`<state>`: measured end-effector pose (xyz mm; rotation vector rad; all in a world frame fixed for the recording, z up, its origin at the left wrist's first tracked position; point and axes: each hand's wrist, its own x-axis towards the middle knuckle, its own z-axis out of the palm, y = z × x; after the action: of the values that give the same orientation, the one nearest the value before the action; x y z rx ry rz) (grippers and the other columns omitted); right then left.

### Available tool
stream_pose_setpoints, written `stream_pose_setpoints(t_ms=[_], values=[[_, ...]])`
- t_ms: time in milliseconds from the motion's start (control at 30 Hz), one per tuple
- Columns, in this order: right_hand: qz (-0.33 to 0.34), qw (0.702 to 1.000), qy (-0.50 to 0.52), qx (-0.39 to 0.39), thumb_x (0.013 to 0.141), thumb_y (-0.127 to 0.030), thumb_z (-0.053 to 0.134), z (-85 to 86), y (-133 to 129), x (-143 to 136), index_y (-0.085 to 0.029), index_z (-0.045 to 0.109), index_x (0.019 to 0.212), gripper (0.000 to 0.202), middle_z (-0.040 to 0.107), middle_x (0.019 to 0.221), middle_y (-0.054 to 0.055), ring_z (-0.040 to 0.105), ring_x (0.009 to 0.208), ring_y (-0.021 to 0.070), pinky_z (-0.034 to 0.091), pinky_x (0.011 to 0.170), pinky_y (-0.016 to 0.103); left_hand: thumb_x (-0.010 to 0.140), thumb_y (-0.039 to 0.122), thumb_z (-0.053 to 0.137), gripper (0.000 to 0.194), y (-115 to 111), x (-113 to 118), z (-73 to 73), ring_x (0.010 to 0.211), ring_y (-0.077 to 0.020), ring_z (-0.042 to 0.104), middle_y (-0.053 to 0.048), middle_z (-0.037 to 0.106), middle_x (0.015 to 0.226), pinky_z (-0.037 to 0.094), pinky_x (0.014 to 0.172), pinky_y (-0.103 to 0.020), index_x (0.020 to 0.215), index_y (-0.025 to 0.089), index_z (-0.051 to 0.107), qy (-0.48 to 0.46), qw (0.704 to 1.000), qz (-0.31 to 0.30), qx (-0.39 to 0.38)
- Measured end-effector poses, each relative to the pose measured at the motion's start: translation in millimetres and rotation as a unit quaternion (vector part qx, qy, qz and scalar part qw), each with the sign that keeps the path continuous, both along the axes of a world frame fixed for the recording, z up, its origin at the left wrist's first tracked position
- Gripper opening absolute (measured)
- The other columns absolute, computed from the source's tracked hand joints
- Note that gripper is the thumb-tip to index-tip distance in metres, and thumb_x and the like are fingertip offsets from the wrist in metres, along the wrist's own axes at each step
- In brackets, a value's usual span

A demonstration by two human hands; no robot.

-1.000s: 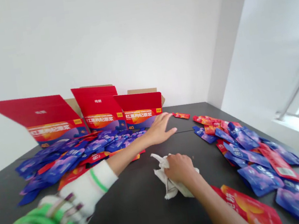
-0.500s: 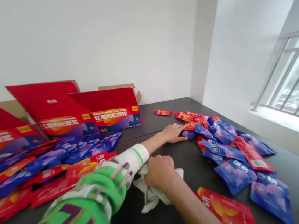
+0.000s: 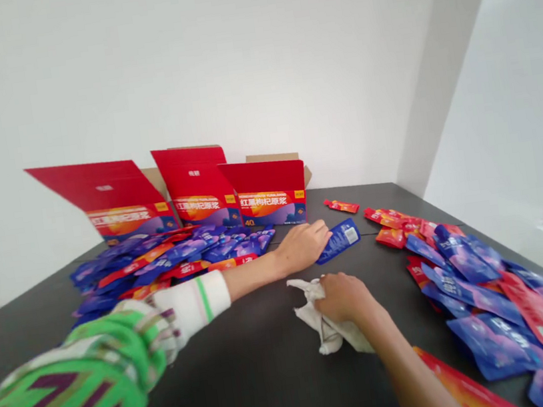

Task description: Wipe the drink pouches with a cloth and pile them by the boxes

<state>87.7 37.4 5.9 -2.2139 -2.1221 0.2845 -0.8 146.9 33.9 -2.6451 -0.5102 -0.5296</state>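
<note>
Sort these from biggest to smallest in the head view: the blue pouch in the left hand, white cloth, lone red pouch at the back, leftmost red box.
1. Leftmost red box
2. White cloth, partly covered
3. Blue pouch, partly covered
4. Lone red pouch

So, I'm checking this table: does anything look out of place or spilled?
A small red pouch lies alone toward the back, apart from the right heap of red and blue pouches; no spill shows.

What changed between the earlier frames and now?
Left hand took hold of a flat, glossy blue pouch from the right-hand pile of red and blue pouches and moved it left. Unchanged: right hand on the crumpled white cloth; three open red cardboard boxes.
</note>
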Motion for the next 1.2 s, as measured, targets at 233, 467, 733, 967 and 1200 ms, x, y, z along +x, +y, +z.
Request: stream_pose_setpoints(t_ms=[233,467,733,967,1200], values=[[-0.033,0.997,-0.038,-0.063,0.075,-0.031,0.045,1.7,1.8,21.0,-0.015,0.067,0.099,0.036,0.066,0.102,0.018,0.063,0.093,0.0287,0.042,0.07,0.033,0.095,0.025,0.032,0.029,-67.2,-167.9,1.2,0.096,-0.0206,0.055,-0.009,0.062,0.098,0.041,0.089,-0.035,0.094,0.017,0.06,0.018,0.998,0.049,-0.045],[0.019,0.999,-0.024,-0.026,0.08,-0.042,0.043,1.6,-2.9,2.4,-0.019,0.066,0.09,0.033,0.068,0.092,0.011,0.063,0.085,0.0243,0.039,0.067,0.029,0.083,0.045,0.055,0.051,-121.9,-230.6,-30.9,0.118,-0.0246,0.045,-0.008,0.044,0.132,0.038,0.097,-0.036,0.128,0.027,0.042,0.039,0.971,0.048,-0.229],[0.06,0.998,-0.028,-0.004,0.081,-0.045,0.043,-2.7,-8.6,-44.2,-0.022,0.059,0.109,0.039,0.067,0.097,0.011,0.061,0.092,0.0274,0.038,0.071,0.032,0.068,0.06,0.062,0.051,-118.0,-244.6,-40.9,0.094,-0.0234,0.053,-0.005,0.054,0.1,0.042,0.08,-0.032,0.097,0.019,0.051,-0.073,0.895,0.267,-0.35],[0.07,0.988,-0.039,0.129,0.082,-0.034,0.047,-6.4,-17.0,-76.8,-0.022,0.055,0.096,0.021,0.067,0.083,0.005,0.062,0.077,0.0217,0.032,0.065,0.028,0.08,0.058,0.047,0.043,-108.7,-229.1,-46.2,0.082,-0.0251,0.059,-0.005,0.062,0.086,0.041,0.068,-0.029,0.102,0.02,0.052,-0.047,0.861,0.292,-0.413],[-0.012,0.973,0.004,0.232,0.083,-0.038,0.046,-1.6,-21.7,-88.0,-0.022,0.049,0.092,0.019,0.063,0.082,0.003,0.058,0.075,0.0202,0.029,0.059,0.026,0.086,0.04,0.046,0.029,-100.5,-228.8,-44.1,0.085,-0.0195,0.06,-0.003,0.066,0.093,0.041,0.07,-0.024,0.105,0.02,0.055,-0.083,0.844,0.183,-0.498]])
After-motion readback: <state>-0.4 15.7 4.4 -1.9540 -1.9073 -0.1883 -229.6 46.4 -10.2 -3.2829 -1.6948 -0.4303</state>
